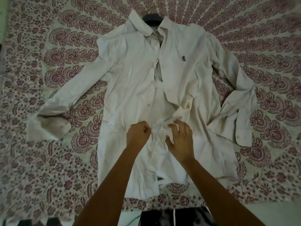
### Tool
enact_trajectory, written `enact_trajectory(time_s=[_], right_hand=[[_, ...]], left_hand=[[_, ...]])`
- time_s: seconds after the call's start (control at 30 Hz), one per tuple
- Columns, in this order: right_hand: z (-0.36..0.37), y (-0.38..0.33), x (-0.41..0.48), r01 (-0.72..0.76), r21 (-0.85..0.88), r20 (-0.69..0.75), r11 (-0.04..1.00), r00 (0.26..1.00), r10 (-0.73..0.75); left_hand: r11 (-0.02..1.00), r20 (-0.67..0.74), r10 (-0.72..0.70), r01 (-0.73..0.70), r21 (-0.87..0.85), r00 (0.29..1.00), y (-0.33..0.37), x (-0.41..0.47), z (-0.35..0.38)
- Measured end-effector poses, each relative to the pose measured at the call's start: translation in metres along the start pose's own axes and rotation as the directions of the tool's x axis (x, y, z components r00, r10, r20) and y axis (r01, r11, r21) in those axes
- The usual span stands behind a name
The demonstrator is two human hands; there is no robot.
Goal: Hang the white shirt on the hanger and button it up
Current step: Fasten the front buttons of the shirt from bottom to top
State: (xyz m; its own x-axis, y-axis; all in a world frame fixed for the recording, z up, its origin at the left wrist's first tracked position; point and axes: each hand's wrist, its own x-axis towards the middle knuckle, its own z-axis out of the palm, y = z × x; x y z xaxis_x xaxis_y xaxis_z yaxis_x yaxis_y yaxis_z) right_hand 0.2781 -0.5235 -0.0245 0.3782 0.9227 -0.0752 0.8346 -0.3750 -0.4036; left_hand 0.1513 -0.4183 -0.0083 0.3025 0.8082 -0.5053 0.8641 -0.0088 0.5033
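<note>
On the bedspread [48,160] the left hand [138,136] pinches the white shirt [130,79], right hand [180,141] grip wide.

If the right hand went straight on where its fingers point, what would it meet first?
Probably the bunched fold of the white shirt just beyond the right hand; height above the cloth is unclear.

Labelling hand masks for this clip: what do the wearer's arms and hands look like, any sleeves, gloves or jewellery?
Nothing worn shows. The left forearm and right forearm are bare to the frame edge, no sleeves. The left hand and right hand carry no gloves, watch or band; the picture is too soft to rule out a thin ring.
</note>
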Motion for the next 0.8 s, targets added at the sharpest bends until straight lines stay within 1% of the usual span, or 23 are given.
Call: enact_trajectory(time_s=[0.07,0.1,0.13,0.2,0.23,0.27,0.3,0.33,0.4,0.47,0.57,0.6,0.67,0.73,0.8], right_hand=[[0.008,0.001,-0.023,0.082,0.036,0.125,0.996,0.988,-0.086],[0.011,0.004,-0.030,0.132,0.058,0.212,0.990,0.967,-0.141],[0.014,0.006,-0.043,0.192,0.067,0.309,0.979,0.929,-0.203],[0.017,0.010,-0.067,0.311,0.054,0.536,0.949,0.793,-0.290],[0.018,0.012,-0.075,0.346,0.028,0.614,0.938,0.734,-0.289],[0.018,0.012,-0.083,0.377,-0.016,0.665,0.926,0.696,-0.271],[0.019,0.012,-0.094,0.405,-0.070,0.679,0.911,0.689,-0.254],[0.018,0.012,-0.101,0.414,-0.118,0.669,0.902,0.705,-0.236],[0.020,0.014,-0.110,0.362,-0.139,0.573,0.922,0.788,-0.223],[0.021,0.015,-0.112,0.333,-0.101,0.487,0.938,0.839,-0.245],[0.019,0.017,-0.111,0.306,-0.012,0.454,0.952,0.850,-0.268],[0.021,0.018,-0.111,0.283,0.015,0.443,0.959,0.858,-0.260],[0.023,0.020,-0.111,0.256,0.041,0.418,0.966,0.874,-0.249],[0.026,0.016,-0.110,0.262,0.044,0.402,0.964,0.879,-0.257],[0.030,0.009,-0.108,0.291,0.005,0.430,0.957,0.863,-0.265]], left_hand=[[0.997,0.003,-0.073,0.073,0.019,0.997,-0.011,-0.027,0.012],[0.994,0.023,-0.101,0.099,0.048,0.995,-0.016,-0.033,0.018],[0.989,0.047,-0.131,0.127,0.082,0.990,-0.023,-0.046,0.025],[0.974,0.078,-0.202,0.193,0.116,0.976,-0.034,-0.070,0.039],[0.968,0.092,-0.231,0.219,0.120,0.969,-0.038,-0.078,0.044],[0.963,0.113,-0.254,0.240,0.118,0.961,-0.042,-0.086,0.049],[0.960,0.133,-0.270,0.257,0.106,0.954,-0.046,-0.099,0.054],[0.960,0.150,-0.278,0.267,0.085,0.949,-0.049,-0.109,0.059],[0.967,0.174,-0.255,0.247,0.064,0.951,-0.055,-0.122,0.067],[0.977,0.181,-0.205,0.189,0.101,0.962,-0.060,-0.130,0.076],[0.956,0.169,-0.160,0.110,0.271,0.973,-0.059,-0.136,0.087],[0.946,0.145,-0.154,0.104,0.308,0.977,-0.059,-0.137,0.090],[0.939,0.081,-0.152,0.119,0.323,0.985,-0.059,-0.138,0.095],[0.954,0.042,-0.154,0.138,0.265,0.987,-0.063,-0.137,0.097],[0.982,0.059,-0.166,0.159,0.098,0.984,-0.070,-0.135,0.093]])
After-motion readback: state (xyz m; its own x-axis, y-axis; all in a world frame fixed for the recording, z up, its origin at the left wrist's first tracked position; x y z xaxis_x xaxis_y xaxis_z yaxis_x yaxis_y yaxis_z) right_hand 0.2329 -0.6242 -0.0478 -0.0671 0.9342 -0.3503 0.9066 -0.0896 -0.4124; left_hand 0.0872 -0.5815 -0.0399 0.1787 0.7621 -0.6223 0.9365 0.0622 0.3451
